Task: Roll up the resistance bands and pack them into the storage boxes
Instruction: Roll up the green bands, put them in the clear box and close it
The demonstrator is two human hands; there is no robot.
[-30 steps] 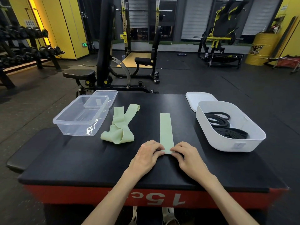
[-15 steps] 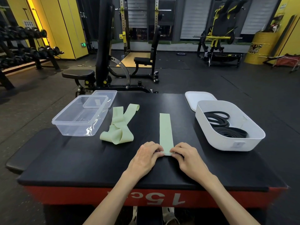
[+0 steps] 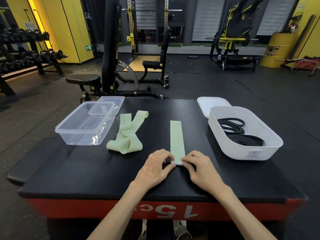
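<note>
Band (image 3: 176,135) on black gym platform (image 3: 86,170)

box (image 3: 81,138) left | loose band (image 3: 127,135) beside | flat band (image 3: 176,135) centre | tub (image 3: 242,153) right

Pale-green bands (image 3: 176,137) — black bands (image 3: 242,135), white box (image 3: 242,151).

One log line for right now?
step: starting roll | left hand, right hand: pinch flat green band near end | loose green band: unrolled | black bands: in white box
</note>
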